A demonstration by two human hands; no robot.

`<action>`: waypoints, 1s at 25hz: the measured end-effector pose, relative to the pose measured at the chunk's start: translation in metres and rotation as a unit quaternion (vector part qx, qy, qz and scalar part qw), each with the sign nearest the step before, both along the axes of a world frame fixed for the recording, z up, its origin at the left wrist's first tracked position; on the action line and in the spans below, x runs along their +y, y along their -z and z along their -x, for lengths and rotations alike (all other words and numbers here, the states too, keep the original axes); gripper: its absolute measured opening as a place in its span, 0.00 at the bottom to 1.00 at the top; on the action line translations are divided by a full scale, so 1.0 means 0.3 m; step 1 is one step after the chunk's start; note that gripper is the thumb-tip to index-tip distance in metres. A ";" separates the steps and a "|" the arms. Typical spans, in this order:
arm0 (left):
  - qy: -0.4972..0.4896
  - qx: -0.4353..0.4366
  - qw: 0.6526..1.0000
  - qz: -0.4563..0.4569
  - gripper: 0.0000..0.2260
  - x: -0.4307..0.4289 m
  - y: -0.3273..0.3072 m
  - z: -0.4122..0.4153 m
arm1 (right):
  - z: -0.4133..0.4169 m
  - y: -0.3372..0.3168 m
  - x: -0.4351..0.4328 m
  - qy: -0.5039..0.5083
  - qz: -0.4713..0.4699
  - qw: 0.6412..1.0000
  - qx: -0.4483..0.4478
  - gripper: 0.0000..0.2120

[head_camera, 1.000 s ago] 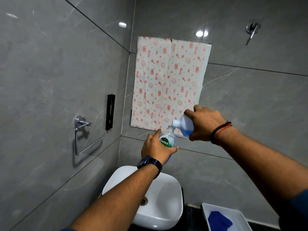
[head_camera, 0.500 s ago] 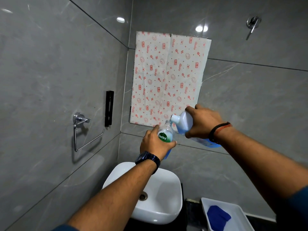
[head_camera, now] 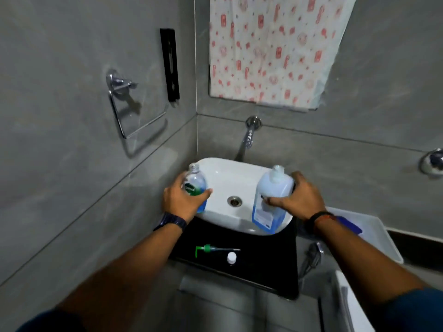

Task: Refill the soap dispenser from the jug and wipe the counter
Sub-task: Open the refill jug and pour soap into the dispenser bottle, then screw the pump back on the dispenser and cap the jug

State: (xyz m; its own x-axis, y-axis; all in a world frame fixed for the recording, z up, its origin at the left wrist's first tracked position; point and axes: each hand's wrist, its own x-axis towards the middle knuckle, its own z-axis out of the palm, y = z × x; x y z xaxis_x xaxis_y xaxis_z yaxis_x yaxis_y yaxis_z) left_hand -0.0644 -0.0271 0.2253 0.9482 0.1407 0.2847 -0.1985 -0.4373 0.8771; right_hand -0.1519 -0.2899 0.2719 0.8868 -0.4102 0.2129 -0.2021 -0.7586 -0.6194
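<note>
Pouring's stopped: both bottles came down upright over the sink [head_camera: 242, 168]. Left hand [head_camera: 179, 202] grips the dispenser [head_camera: 195, 185] at 9 o'clock, right hand [head_camera: 299, 200] grips the jug [head_camera: 271, 200] at 3. Pump [head_camera: 208, 249] next, probably.

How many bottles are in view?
2: the soap dispenser in the left hand and the jug in the right hand, both over the sink. None hidden, apparently.

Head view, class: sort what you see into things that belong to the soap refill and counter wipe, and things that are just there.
Belongs to the job: soap dispenser in the left hand; jug in the right hand; green pump; white cap; black counter; blue cloth.

Just there: towel ring; wall tap; patterned sheet.
</note>
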 end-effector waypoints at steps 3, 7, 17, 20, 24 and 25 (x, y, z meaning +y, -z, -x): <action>-0.020 0.048 0.999 -0.007 0.29 0.104 0.231 -0.016 | 0.024 0.260 0.002 0.006 -0.041 0.998 0.057 0.33; -0.012 0.099 0.994 -0.032 0.30 0.174 0.497 -0.076 | 0.039 0.541 -0.002 0.053 -0.088 0.993 0.058 0.30; 0.032 0.132 0.991 0.009 0.33 0.185 0.778 -0.207 | 0.036 0.808 -0.007 0.062 -0.162 0.985 -0.008 0.43; 0.036 0.115 0.993 0.001 0.32 0.183 0.787 -0.207 | 0.060 0.788 0.048 0.109 0.078 0.985 -0.107 0.43; 0.026 0.098 0.995 -0.014 0.34 0.183 0.793 -0.202 | 0.017 0.785 0.232 -0.024 0.183 0.956 -0.228 0.28; 0.025 0.095 0.995 -0.014 0.34 0.180 0.794 -0.200 | -0.017 0.793 0.276 -0.067 0.181 0.960 -0.204 0.23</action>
